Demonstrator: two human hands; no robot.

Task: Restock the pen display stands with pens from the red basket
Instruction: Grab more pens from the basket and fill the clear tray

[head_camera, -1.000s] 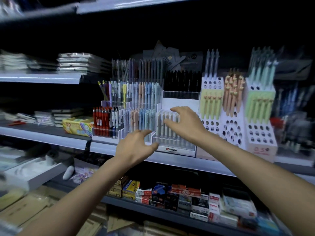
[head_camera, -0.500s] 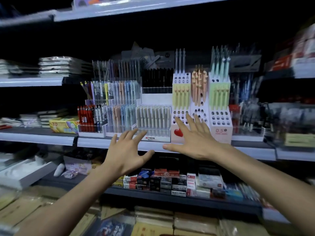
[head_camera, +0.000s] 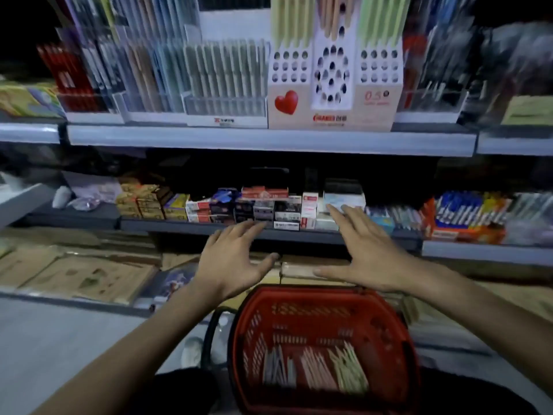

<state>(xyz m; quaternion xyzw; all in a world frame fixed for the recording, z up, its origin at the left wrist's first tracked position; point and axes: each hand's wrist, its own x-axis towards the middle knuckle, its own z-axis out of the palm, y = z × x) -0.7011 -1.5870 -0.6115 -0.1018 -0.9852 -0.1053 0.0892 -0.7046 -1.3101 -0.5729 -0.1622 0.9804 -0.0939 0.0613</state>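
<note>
A red basket (head_camera: 323, 298) sits low in front of me, with bundles of grey, pink and pale green pens (head_camera: 314, 369) lying in its bottom. My left hand (head_camera: 233, 262) and my right hand (head_camera: 365, 259) hover above the basket's far rim, palms down, fingers spread, holding nothing. On the shelf above stands a white pen display stand (head_camera: 332, 112) with a red heart and many empty round holes. Left of it, a clear stand (head_camera: 224, 106) holds a row of grey-green pens.
Small boxes of stationery (head_camera: 269, 205) line the lower shelf behind my hands. Packs of pens (head_camera: 466, 217) lie at its right. Flat brown packets (head_camera: 77, 274) fill the bottom shelf at the left. The grey floor (head_camera: 59, 339) lies left of the basket.
Both hands have dropped from the pen stands on the upper shelf to just above the red basket. My view has tilted down, bringing the basket into sight.
</note>
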